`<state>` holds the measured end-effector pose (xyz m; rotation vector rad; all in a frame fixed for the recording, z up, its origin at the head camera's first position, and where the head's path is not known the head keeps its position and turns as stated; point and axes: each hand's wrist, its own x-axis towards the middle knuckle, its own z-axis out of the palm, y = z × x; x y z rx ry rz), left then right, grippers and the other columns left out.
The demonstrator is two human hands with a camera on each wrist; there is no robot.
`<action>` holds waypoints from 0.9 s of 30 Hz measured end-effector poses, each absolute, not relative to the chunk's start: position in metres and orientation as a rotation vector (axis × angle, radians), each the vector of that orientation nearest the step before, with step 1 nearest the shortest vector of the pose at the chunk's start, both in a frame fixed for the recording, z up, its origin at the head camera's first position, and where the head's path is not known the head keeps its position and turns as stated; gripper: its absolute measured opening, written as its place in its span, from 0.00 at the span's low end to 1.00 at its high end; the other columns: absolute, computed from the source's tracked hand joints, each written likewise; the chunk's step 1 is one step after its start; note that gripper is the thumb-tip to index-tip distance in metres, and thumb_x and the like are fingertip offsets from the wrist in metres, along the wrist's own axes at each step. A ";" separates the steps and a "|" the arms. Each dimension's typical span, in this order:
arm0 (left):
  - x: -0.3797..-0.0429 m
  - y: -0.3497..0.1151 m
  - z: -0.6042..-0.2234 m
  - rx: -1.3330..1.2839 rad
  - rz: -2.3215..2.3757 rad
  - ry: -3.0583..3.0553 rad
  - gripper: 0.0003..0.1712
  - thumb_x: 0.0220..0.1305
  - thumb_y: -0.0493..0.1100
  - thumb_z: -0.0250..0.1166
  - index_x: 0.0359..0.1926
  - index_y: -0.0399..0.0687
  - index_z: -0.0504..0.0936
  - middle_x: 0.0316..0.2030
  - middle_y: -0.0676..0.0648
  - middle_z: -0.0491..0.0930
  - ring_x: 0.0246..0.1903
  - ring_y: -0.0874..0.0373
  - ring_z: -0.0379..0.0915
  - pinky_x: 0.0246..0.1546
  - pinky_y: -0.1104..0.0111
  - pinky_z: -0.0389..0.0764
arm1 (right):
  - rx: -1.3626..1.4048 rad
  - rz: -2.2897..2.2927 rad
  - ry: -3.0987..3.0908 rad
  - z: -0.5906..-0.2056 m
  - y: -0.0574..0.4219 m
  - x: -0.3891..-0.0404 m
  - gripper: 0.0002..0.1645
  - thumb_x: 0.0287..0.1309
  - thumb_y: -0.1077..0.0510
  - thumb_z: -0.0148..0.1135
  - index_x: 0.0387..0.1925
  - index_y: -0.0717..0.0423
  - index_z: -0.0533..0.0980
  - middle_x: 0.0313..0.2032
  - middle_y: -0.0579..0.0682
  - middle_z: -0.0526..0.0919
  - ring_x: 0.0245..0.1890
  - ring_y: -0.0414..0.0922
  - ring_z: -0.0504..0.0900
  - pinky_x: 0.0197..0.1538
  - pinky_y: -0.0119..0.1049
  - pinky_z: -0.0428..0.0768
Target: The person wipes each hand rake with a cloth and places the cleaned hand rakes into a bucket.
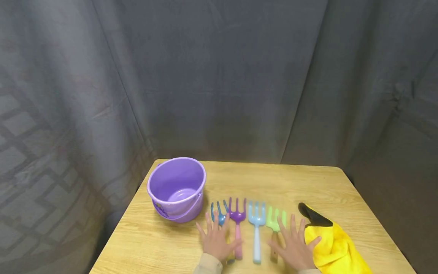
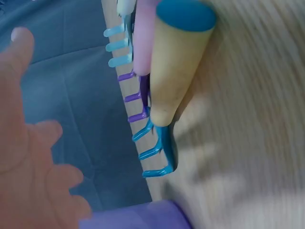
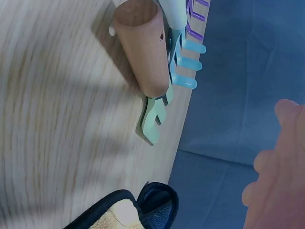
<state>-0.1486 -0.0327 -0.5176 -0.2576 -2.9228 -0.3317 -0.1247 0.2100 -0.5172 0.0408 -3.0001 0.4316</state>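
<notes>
Both hands hover with fingers spread over a row of small garden hand forks. My left hand (image 1: 218, 241) is above the dark blue fork (image 1: 220, 219), whose wooden handle (image 2: 178, 67) with a blue end shows in the left wrist view. Beside it lies a purple fork (image 1: 237, 216) with a pink handle, then a light blue fork (image 1: 257, 219). Over by the green fork (image 1: 275, 220) is my right hand (image 1: 295, 245), partly covering its brown wooden handle (image 3: 143, 52). Neither hand holds anything.
A purple bucket (image 1: 202, 198) with its handle down stands at the table's left. To the right lies a yellow and black cloth item (image 1: 337, 243), like a glove. Grey curtains (image 1: 219, 83) hang behind the wooden table (image 1: 267, 177).
</notes>
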 end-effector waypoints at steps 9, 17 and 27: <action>-0.148 -0.031 -0.531 -0.071 -0.764 -2.866 0.52 0.42 0.59 0.67 0.60 0.29 0.60 0.53 0.24 0.62 0.53 0.30 0.58 0.51 0.42 0.58 | -0.055 0.727 -2.967 -0.514 0.221 -0.124 0.51 0.56 0.33 0.45 0.68 0.52 0.35 0.63 0.73 0.31 0.59 0.71 0.27 0.40 0.74 0.24; -0.155 -0.026 -0.548 0.032 -0.941 -2.855 0.36 0.37 0.48 0.73 0.40 0.23 0.71 0.28 0.37 0.73 0.27 0.45 0.72 0.30 0.57 0.76 | -0.381 0.853 -2.904 -0.503 0.242 -0.123 0.52 0.60 0.35 0.38 0.63 0.69 0.29 0.60 0.78 0.32 0.58 0.72 0.28 0.48 0.72 0.30; -0.158 -0.025 -0.546 0.035 -1.104 -2.861 0.25 0.36 0.43 0.73 0.29 0.31 0.71 0.21 0.46 0.65 0.20 0.56 0.65 0.22 0.65 0.73 | -0.864 0.936 -2.800 -0.500 0.299 -0.118 0.50 0.63 0.44 0.39 0.57 0.82 0.29 0.56 0.83 0.36 0.57 0.75 0.35 0.55 0.67 0.39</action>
